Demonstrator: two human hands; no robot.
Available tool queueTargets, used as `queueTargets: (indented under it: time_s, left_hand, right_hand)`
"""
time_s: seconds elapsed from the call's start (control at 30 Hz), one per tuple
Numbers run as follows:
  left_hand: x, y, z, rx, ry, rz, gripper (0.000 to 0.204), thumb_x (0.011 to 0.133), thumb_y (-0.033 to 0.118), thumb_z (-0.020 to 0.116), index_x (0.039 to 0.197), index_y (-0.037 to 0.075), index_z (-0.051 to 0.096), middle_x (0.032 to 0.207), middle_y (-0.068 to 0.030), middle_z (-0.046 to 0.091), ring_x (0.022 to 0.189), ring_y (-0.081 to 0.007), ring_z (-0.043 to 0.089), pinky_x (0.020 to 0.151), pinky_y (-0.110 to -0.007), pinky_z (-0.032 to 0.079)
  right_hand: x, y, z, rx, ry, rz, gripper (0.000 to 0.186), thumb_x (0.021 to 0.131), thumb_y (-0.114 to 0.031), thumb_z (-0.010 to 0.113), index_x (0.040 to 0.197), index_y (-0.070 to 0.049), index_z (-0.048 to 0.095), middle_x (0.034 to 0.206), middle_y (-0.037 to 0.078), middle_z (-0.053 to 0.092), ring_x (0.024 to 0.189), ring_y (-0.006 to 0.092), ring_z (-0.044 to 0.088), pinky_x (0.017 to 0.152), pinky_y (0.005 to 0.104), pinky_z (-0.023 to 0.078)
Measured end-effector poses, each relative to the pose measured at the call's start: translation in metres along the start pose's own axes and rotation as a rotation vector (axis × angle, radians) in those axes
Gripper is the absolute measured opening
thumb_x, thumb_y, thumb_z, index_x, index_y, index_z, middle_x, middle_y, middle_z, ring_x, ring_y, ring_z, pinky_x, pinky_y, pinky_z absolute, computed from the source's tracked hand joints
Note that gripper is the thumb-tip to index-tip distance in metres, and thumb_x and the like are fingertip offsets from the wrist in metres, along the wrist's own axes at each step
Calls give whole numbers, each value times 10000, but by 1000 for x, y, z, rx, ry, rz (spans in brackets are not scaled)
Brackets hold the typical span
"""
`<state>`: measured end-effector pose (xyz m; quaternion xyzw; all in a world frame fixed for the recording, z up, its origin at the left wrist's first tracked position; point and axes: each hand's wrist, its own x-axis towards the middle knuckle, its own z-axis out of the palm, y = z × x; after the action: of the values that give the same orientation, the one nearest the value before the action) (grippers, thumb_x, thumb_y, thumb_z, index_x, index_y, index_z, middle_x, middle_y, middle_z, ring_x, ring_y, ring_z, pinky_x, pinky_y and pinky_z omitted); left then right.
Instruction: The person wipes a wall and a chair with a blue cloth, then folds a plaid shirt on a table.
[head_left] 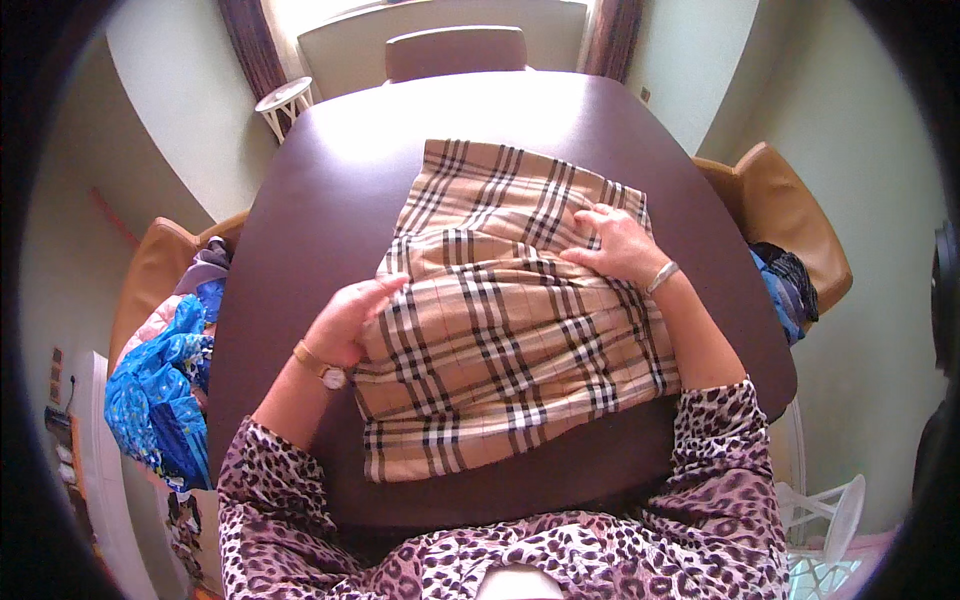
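Observation:
A beige plaid cloth (pixel 500 350) with black, white and thin red lines lies spread on the dark table. Creases run across its middle, and its far part is flatter; which kind of item it is I cannot tell. At its left edge my left hand (pixel 352 318) is closed on the fabric, fingers pressed together, with part of the thumb hidden. My right hand (pixel 625 248) rests on the upper right part of the cloth, its fingers apart and the thumb stretched toward the folds.
The brown table (pixel 300 230) has rounded corners. Tan chairs stand left (pixel 150 260) and right (pixel 790 210), both with clothes on them, including a blue patterned garment (pixel 155 375). Another chair (pixel 455 52) is at the far end, near a white stool (pixel 285 95).

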<state>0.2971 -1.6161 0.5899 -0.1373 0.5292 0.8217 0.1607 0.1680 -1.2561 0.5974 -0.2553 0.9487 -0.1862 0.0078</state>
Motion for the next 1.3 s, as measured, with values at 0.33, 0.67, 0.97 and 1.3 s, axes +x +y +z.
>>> queueTargets:
  time_s: [0.33,0.67,0.97,1.3]
  left_hand:
    - [-21,2,31,94,-59,136,473,859,3,705,1294,-10,518,1166,-95,638,984,-149,662,854,-281,553]
    - [-8,34,-39,497,390,481,498,773,30,666,1250,63,525,1216,-111,553,1033,-214,587,814,-367,536]
    - [-35,-5,51,1870,-371,597,779,839,487,700,1448,77,439,1534,-222,345,1449,-439,246,1159,-546,251]
    - [-47,4,67,1515,-307,745,544,798,442,773,1142,38,658,1255,-187,608,1151,-365,595,964,-409,496]
  right_hand:
    - [-2,-23,39,-110,-14,-93,902,838,-689,603,1481,-87,406,1543,290,272,1460,430,204,1179,535,176]
    - [2,-23,44,-179,86,13,869,888,-711,491,1501,-103,384,1583,264,206,1492,409,120,1189,545,103]
    - [-25,-74,31,-102,-304,-498,876,867,-726,514,1542,-205,315,1624,173,166,1501,406,88,1175,601,66]
    - [5,-16,6,149,49,-269,743,857,-636,622,1339,-73,569,1369,229,546,1337,339,473,1102,468,382]
